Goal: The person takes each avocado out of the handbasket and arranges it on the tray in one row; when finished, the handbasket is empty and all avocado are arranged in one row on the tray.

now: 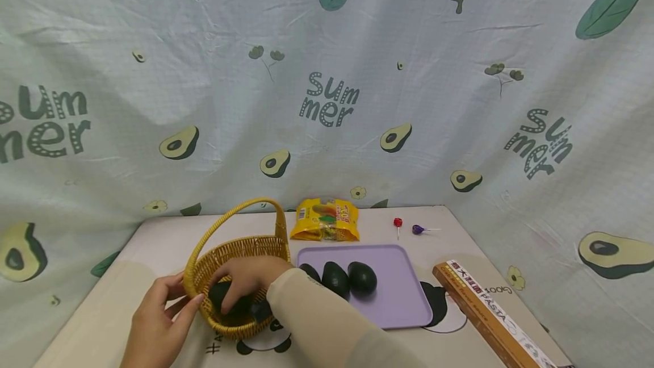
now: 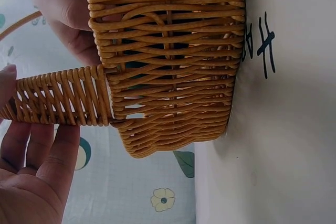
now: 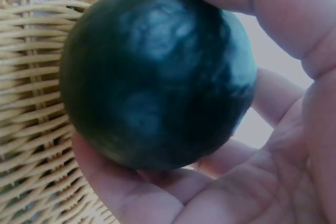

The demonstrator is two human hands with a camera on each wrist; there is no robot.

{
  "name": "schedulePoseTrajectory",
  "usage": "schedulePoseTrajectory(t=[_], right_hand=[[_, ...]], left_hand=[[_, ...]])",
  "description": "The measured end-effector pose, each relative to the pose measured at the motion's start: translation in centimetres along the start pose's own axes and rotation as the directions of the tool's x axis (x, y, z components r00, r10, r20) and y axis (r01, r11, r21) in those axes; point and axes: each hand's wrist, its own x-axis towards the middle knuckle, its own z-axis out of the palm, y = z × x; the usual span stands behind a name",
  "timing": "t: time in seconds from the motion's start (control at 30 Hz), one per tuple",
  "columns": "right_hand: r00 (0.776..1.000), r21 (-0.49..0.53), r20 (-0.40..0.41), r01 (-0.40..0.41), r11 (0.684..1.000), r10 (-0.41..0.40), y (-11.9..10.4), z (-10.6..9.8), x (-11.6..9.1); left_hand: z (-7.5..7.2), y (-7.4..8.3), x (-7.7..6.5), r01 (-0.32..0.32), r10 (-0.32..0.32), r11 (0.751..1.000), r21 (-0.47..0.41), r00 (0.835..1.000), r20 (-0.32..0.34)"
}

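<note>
My left hand (image 1: pixel 160 322) pinches the base of the handle on a golden wicker basket (image 1: pixel 232 331), thumb on one side and fingers on the other. The left wrist view shows these fingers (image 2: pixel 58 156) against the woven handle (image 2: pixel 58 98). Reaching down inside the basket, my right hand (image 1: pixel 250 280) grips a dark green avocado (image 3: pixel 157 77) with thumb and fingers around it. A lavender tray (image 1: pixel 403 300) stands right of the basket. On it lie avocados (image 1: pixel 361 278), one partly hidden by my right sleeve.
Behind the tray lies a yellow snack bag (image 1: pixel 327 220). Farther right are a red lollipop (image 1: pixel 398 222) and a purple lollipop (image 1: pixel 418 229). A long pasta box (image 1: pixel 490 311) lies along the table's right side. A printed curtain (image 1: pixel 327 72) hangs behind the table.
</note>
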Motion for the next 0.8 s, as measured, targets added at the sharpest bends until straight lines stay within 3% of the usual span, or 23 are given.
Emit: schedulePoseTrajectory(t=[0.2, 0.5, 0.67, 0.8], right_hand=[[0.995, -0.012, -0.037, 0.092, 0.996, -0.092, 0.8, -0.3, -0.2], [0.967, 0.003, -0.119, 0.228, 0.974, -0.226, 1.3, -1.2, -2.2], [0.96, 0.121, -0.161, 0.249, 0.961, -0.228, 1.7, -2.0, -3.7], [0.947, 0.217, -0.198, 0.293, 0.931, -0.252, 2.9, -2.2, -4.6]], left_hand=[[-0.1, -0.1, 0.1, -0.005, 0.005, 1.0, -0.004, 1.0, 0.008], [-0.4, -0.2, 0.0, -0.012, 0.012, 1.0, -0.011, 1.0, 0.001], [-0.3, -0.2, 0.1, -0.008, 0.008, 1.0, -0.02, 1.0, 0.004], [0.0, -0.2, 0.1, 0.002, -0.001, 1.0, -0.023, 1.0, 0.009]])
